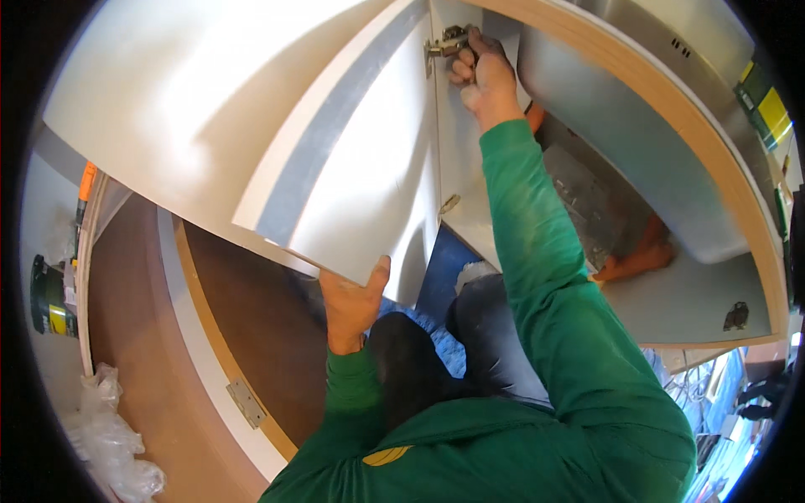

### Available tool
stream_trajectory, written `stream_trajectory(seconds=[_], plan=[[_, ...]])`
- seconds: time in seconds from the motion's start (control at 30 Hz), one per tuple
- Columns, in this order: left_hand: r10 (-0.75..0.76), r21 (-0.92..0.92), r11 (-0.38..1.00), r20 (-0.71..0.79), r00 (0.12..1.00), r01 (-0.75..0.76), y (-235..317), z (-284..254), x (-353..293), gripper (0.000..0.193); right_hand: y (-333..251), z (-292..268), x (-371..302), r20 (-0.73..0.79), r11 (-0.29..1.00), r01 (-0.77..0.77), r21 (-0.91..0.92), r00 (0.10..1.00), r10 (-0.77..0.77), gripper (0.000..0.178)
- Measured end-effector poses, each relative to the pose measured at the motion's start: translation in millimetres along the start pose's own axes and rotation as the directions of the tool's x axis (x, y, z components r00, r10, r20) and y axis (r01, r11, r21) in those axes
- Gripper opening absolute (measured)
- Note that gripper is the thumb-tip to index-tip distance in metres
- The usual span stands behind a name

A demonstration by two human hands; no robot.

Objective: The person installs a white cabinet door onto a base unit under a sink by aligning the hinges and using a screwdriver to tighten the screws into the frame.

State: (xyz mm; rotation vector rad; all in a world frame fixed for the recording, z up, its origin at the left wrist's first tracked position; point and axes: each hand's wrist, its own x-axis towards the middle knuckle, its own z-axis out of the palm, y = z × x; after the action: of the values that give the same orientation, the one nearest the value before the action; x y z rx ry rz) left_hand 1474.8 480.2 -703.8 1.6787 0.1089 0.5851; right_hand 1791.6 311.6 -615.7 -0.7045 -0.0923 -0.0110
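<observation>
A white cabinet door (360, 193) with a grey strip along one edge stands swung out from the cabinet. My left hand (348, 302) grips its lower corner, thumb on the near face and the other fingers hidden behind. Up at the top of the side panel (461, 159), the fingers of my right hand (489, 74) are closed at a metal cabinet hinge (449, 42) that joins door and panel. Whether a small part or tool sits in those fingers cannot be made out. Lower down, a second hinge (450, 204) shows at the door's edge.
A steel sink basin (620, 126) fills the cabinet's upper right, behind a curved wooden edge (671, 92). Orange-brown shapes (641, 256) lie inside, unclear. At left stands an open brown cabinet (138, 285) with a hinge plate (246, 404), beside crumpled clear plastic (113, 432).
</observation>
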Motion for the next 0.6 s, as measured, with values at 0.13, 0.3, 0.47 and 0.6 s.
stream_trajectory(seconds=[0.13,0.3,0.47,0.6], plan=[[0.048,-0.002,0.999,-0.053,0.997,-0.049,7.7,7.4,-1.8,0.033,2.8,-6.6,7.2,0.156,0.998,0.044,-0.05,0.987,-0.035,0.021],[-0.039,0.025,0.999,-0.055,0.998,0.04,5.5,0.6,1.9,0.038,10.3,-0.3,-2.3,0.055,0.995,0.099,0.029,0.993,-0.101,0.023],[0.093,0.03,0.995,-0.064,0.994,-0.091,7.3,12.6,-5.8,0.042,10.8,4.0,0.6,0.007,0.989,0.147,0.014,0.989,-0.148,0.024],[0.048,0.043,0.998,-0.033,0.998,-0.047,3.9,12.7,-9.8,0.044,14.6,8.4,-1.7,-0.055,0.985,0.17,-0.016,0.984,-0.171,0.024]])
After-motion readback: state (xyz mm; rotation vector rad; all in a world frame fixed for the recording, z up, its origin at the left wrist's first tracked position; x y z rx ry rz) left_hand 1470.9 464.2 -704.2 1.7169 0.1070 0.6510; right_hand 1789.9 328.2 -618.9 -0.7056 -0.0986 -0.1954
